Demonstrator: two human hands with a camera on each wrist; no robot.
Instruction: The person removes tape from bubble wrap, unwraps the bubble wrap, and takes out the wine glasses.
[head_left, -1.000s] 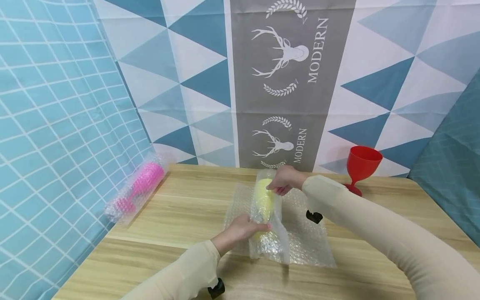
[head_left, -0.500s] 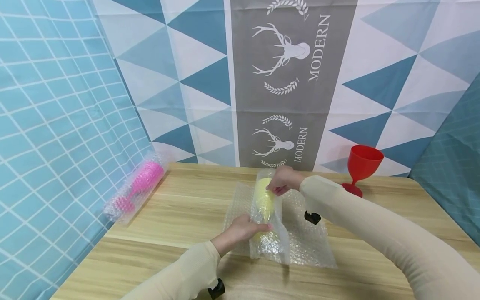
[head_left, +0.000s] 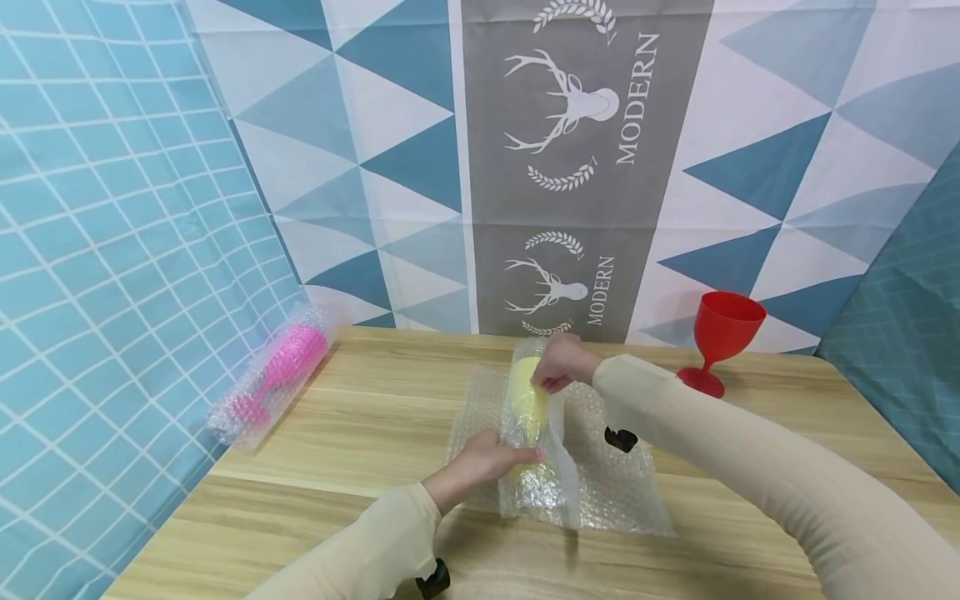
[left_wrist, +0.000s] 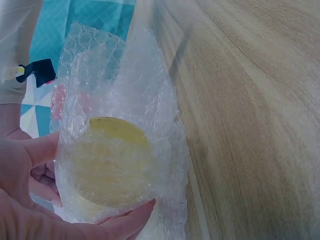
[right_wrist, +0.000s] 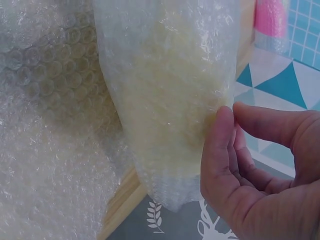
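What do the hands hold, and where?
A yellow item in bubble wrap: left hand grips the near part, right hand pinches wrap toward the far end.

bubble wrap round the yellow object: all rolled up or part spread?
Part spread: bubble wrap covers the yellow object, but more lies spread on the table beside it.

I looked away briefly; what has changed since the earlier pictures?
The right hand and its sleeve have shifted slightly left, uncovering more of the base of the red goblet. The left hand still grips the wrapped yellow item; the pink item and goblet stayed put.
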